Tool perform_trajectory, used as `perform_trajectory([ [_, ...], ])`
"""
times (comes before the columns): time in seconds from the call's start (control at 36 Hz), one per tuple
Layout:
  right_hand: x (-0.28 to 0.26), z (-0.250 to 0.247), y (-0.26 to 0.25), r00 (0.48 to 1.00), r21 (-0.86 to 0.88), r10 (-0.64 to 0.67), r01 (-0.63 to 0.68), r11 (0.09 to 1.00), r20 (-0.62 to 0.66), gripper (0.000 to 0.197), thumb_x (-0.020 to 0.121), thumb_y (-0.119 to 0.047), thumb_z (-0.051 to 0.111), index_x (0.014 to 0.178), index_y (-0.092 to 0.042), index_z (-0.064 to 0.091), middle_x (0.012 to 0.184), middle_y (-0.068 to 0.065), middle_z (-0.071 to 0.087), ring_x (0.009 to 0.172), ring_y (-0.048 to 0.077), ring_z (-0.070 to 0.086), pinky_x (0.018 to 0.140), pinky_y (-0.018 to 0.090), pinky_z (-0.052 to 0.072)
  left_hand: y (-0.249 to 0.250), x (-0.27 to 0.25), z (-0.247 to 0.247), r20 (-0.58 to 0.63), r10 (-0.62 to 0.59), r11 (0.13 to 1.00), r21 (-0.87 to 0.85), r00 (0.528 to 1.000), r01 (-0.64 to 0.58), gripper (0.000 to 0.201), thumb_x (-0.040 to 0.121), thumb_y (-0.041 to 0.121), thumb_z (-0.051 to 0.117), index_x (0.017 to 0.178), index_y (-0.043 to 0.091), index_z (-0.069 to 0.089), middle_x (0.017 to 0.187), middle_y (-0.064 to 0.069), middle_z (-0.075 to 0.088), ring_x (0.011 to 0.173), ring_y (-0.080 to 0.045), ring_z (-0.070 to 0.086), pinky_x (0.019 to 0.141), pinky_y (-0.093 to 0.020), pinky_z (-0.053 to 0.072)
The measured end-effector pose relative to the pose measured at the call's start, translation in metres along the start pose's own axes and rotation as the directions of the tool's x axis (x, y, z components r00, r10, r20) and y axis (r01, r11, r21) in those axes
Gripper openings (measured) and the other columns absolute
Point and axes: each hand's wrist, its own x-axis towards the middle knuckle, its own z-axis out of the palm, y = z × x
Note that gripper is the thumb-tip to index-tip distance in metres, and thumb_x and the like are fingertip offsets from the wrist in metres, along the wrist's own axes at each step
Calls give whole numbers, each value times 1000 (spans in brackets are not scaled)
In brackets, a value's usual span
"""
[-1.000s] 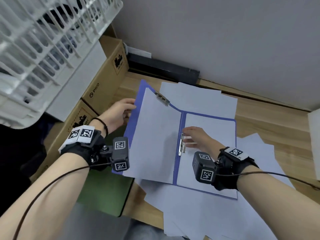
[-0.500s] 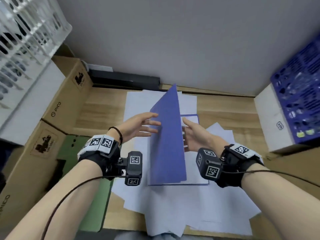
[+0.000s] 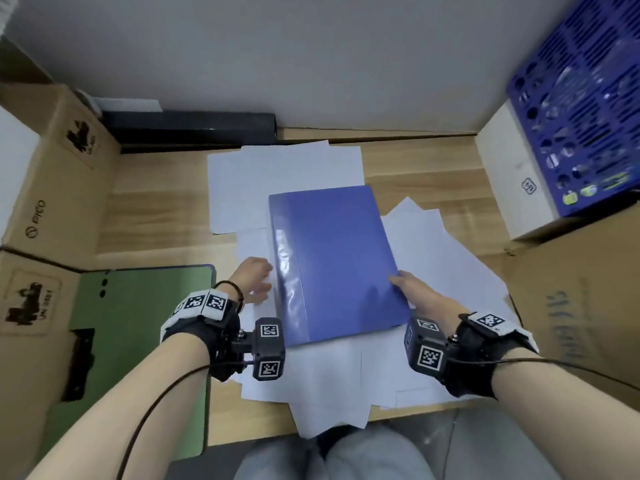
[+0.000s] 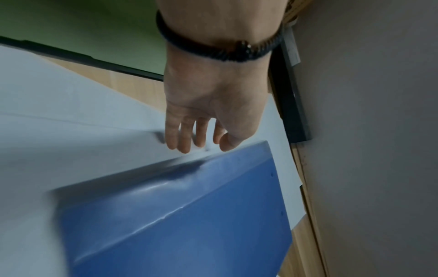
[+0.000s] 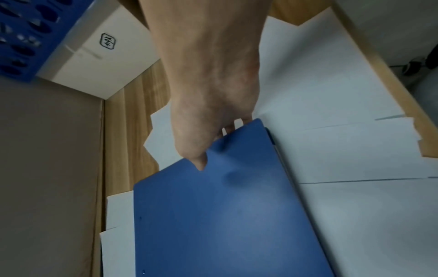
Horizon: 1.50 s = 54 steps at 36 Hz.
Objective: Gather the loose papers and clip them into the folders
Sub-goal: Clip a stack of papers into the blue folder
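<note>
Folder [image 3: 332, 261], blue and shut, lies on a spread of loose white papers [image 3: 277, 188] in the middle of the wooden desk [image 3: 415, 161], its spine edge to the left. Right hand [image 3: 414, 294] pinches the folder's open right edge near the front corner, thumb on the cover and fingers tucked underneath; the right wrist view shows that corner raised slightly off the sheets. Left hand [image 3: 254, 284] sits just beside the spine edge, fingers loosely extended and holding nothing, with fingertips [image 4: 183, 143] down on the paper close to the spine. A green folder [image 3: 138, 341] lies flat at the front left, overhanging the desk's front edge. Cardboard boxes [image 3: 59, 181] wall in the left side, a white box [image 3: 516, 178] and a blue basket [image 3: 585, 109] the right. Bare wood shows beyond the papers toward the wall and at back left.
</note>
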Motion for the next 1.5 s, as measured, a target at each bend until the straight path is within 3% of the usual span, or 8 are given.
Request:
perform_trajectory([
  [0.17,-5,19,11,999,38,-35,34,999,15,17,100,-17,45,84,-22,44,77,-6,54,60,5,56,40,11,42,-5,10,9,0,38,999,19,999,-38,28,93,7,46,68,16,42,65,-6,41,52,-18,41,55,-25,33],
  [0.28,-10,24,16,1000,69,-19,19,997,5,4,100,-19,47,100,-22,50,94,-5,61,74,7,60,50,19,49,-9,12,4,4,40,999,-1,999,-40,29,88,11,62,66,14,44,57,-4,36,49,-17,35,52,-26,27],
  [0.47,-27,33,14,998,59,19,-22,998,56,29,100,-28,43,126,-17,50,105,-2,57,86,10,56,59,26,44,-11,8,-3,119,116,986,-130,986,-101,41,82,12,72,118,3,54,111,-12,69,99,-28,67,91,-42,54],
  [0.83,-33,13,-1,990,186,-138,130,974,28,13,101,-24,45,103,-19,56,89,-1,72,76,14,72,83,35,54,48,4,9,-92,314,914,-240,945,-327,48,84,6,68,127,3,47,110,-15,69,86,-28,69,77,-39,58],
  [0.94,-30,-8,-8,983,305,-182,173,936,0,12,100,-22,48,103,-13,55,80,3,75,74,19,74,72,30,55,65,8,30,-111,317,904,-267,942,-335,43,89,7,63,123,13,38,94,-4,64,75,-19,64,74,-35,55],
  [1.08,-21,-34,-22,990,468,-140,133,874,-21,27,100,-22,46,107,3,54,77,8,75,73,21,74,70,30,55,83,20,60,-81,315,910,-258,946,-325,53,91,12,62,137,5,37,120,-14,63,84,-25,66,73,-39,56],
  [1.17,-14,-53,-34,990,546,-136,127,828,-24,34,103,-25,38,88,-2,57,74,8,75,68,19,73,76,32,54,96,30,84,-15,304,917,-266,952,-297,55,92,13,60,140,6,36,128,-15,61,97,-30,67,70,-41,58],
  [1.5,30,-103,-40,997,597,-70,39,802,30,25,103,-16,33,113,-8,55,97,9,67,79,23,74,69,33,58,133,55,206,182,276,937,-269,944,-222,50,98,11,51,142,16,28,131,-7,55,102,-21,63,82,-38,54],
])
